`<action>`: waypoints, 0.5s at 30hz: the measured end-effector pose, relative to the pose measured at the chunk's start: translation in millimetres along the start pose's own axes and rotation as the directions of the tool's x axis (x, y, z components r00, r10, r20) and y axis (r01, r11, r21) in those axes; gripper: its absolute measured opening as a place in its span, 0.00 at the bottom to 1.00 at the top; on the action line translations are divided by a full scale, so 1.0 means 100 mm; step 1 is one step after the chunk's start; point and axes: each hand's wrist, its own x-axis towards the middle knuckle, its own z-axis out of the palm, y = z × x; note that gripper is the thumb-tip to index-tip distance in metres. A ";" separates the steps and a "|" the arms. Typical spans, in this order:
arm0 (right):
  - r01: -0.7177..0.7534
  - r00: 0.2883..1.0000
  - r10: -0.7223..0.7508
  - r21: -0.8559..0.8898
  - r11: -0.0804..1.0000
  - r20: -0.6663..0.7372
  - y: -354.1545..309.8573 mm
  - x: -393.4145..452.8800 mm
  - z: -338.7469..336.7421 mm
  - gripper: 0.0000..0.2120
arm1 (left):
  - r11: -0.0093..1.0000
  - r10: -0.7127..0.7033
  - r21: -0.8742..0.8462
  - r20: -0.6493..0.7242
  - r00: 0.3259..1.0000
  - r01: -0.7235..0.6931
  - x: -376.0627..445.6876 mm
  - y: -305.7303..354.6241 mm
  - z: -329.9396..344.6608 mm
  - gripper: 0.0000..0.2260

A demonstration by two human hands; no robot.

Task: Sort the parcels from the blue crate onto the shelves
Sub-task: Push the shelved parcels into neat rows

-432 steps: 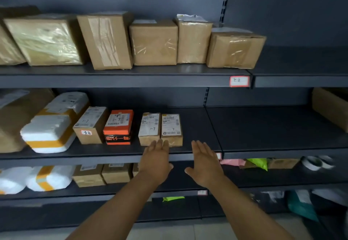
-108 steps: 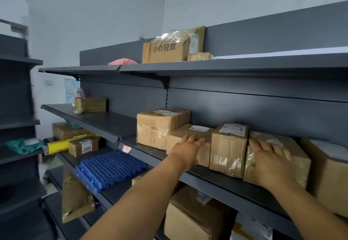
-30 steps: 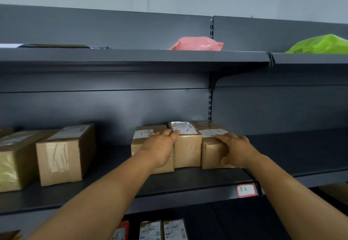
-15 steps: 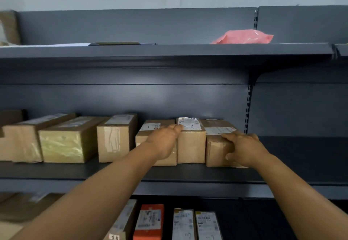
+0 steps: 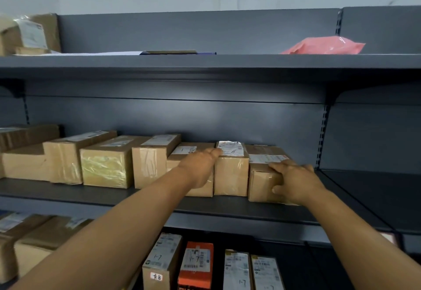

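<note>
Orange box (image 5: 196, 264): we see it lowest, among labelled cartons.
Right hand (image 5: 293, 182): we grip the end parcel (image 5: 262, 182), fingers curled over its top edge.
Left hand (image 5: 200, 166): our straight fingers press the neighbouring parcels.
Shelf (image 5: 227, 205): carries the row.
Pink bag (image 5: 323, 45): topmost.

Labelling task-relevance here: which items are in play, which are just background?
In play:
left hand on low carton
right hand gripping end carton
middle carton

Background:
pink mailer
orange box
taped cartons at left
</note>
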 end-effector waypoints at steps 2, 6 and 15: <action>0.001 1.000 -0.001 0.006 1.000 -0.003 -0.03 0.01 0.01 0.34 | 1.000 -0.012 0.004 0.004 1.000 0.012 -0.01 -0.01 -0.01 0.33; 0.002 1.000 -0.002 0.002 1.000 -0.005 -0.06 0.03 0.03 0.34 | 1.000 -0.030 0.010 0.006 1.000 0.030 -0.01 -0.02 -0.02 0.33; 0.023 1.000 -0.023 -0.049 0.999 -0.002 -0.07 0.05 0.02 0.32 | 0.997 -0.078 0.026 0.042 0.996 0.077 0.03 -0.04 -0.01 0.33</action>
